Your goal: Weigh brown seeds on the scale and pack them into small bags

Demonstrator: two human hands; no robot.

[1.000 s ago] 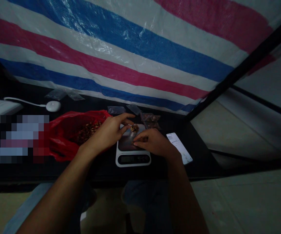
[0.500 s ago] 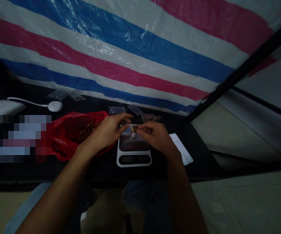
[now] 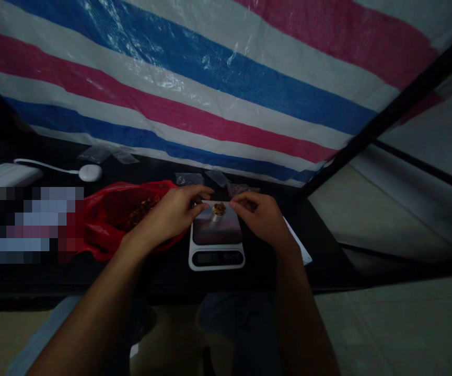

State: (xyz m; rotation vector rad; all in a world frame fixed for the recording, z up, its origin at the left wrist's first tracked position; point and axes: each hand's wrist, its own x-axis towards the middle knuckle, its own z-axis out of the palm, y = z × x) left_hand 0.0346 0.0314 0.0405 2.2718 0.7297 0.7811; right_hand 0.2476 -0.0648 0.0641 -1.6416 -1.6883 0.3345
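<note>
A small silvery cup (image 3: pixel 217 217) stands on the metal plate of a white digital kitchen scale (image 3: pixel 217 260). Brown and yellowish dried pieces (image 3: pixel 218 208) are heaped above its rim. My left hand (image 3: pixel 181 208) hovers at the scale's left edge, fingers and thumb apart with nothing between them. On the other side, my right hand (image 3: pixel 257 216) is just clear of the cup, its thumb and forefinger bent towards it and slightly apart. Left of the scale lies a red plastic bag (image 3: pixel 104 222), its mouth open on reddish-brown dried pieces (image 3: pixel 139 210), partly behind my left forearm.
Small clear plastic bags (image 3: pixel 189 178) lie behind the scale, one with brown contents (image 3: pixel 241 189). A phone-like white slab (image 3: pixel 299 244) is partly behind my right wrist. At left are a white device (image 3: pixel 8 175) and a corded round puck (image 3: pixel 90 172). A striped tarp (image 3: pixel 194 117) hangs behind.
My right hand has drawn back to the right from the heaped cup, letting go of the pieces at its top. My left hand has hardly moved. More of the white slab is covered.
</note>
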